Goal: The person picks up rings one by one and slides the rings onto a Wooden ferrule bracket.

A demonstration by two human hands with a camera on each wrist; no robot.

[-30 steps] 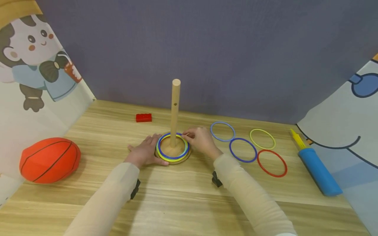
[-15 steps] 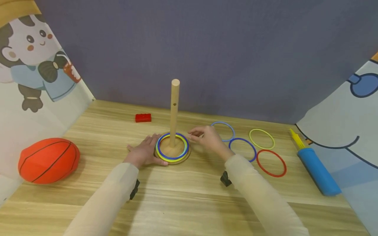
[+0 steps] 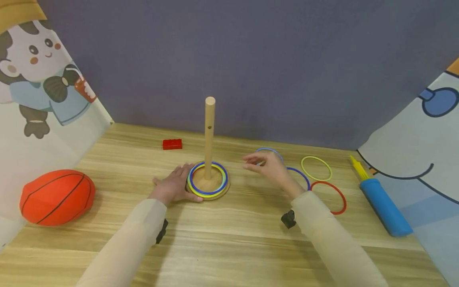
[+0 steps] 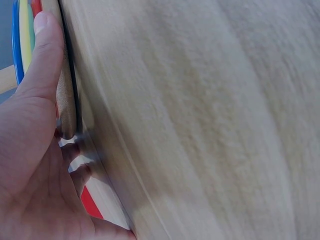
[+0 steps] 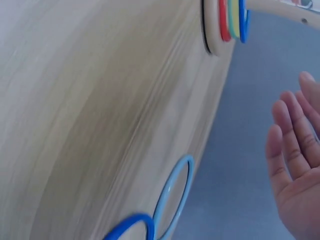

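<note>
A wooden post [image 3: 209, 139] stands upright on a round wooden base [image 3: 224, 192]. Around its foot lies a stack of rings, a blue ring [image 5: 243, 22] uppermost, with yellow, green and red ones below. My left hand [image 3: 173, 185] rests against the base's left side, fingers spread; in the left wrist view its thumb [image 4: 45, 55] lies straight along the base and rings. Right of the post, my right hand [image 3: 270, 169] hovers with relaxed fingers and holds nothing. It partly covers a light blue ring [image 3: 267, 149] and a dark blue ring [image 3: 305, 177] on the table.
Farther right lie a yellow ring [image 3: 331, 175], a red ring [image 3: 345, 202] and a blue hand pump [image 3: 385, 207] with a yellow nozzle. A red toy brick [image 3: 172, 144] sits behind the left hand. An orange basketball [image 3: 57, 197] is at left. A grey panel [image 3: 233, 71] closes the back.
My right hand has drawn away from the ring stack to the right, its fingers loosening, and now hovers near the light blue ring. The left hand stays at the base.
</note>
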